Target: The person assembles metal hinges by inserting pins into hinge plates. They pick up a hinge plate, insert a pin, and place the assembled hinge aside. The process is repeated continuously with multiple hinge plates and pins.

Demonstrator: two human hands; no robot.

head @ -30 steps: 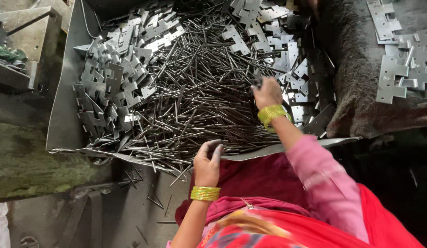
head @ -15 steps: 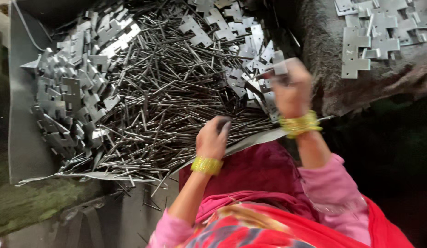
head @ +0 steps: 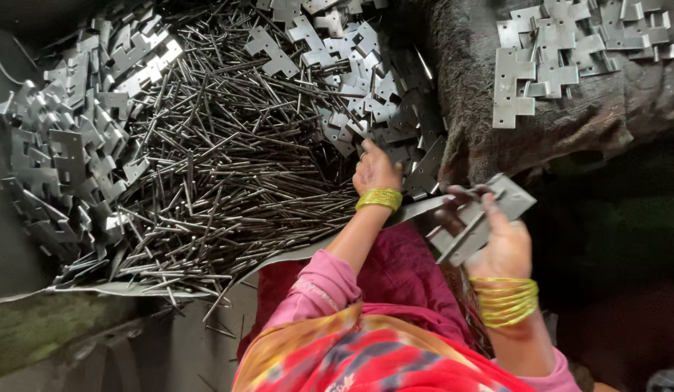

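Note:
My right hand (head: 500, 243) is raised near my body and grips a flat grey metal hinge plate (head: 478, 218), perhaps two stacked. My left hand (head: 377, 170) reaches forward, its fingers curled down among loose hinge plates (head: 366, 80) at the right edge of a heap of thin steel pins (head: 228, 167). What its fingers hold is hidden. Both wrists wear yellow bangles. The pins and plates lie in a wide metal tray (head: 134, 290).
More hinge plates (head: 68, 152) are piled along the tray's left side. Another batch of plates (head: 562, 51) lies on a dark rough sack (head: 467, 123) at the upper right. My lap in red and pink cloth fills the bottom.
My right hand has drawn back from the pile toward my body with a hinge plate in it. My left hand has reached forward from the tray's near edge into the plates.

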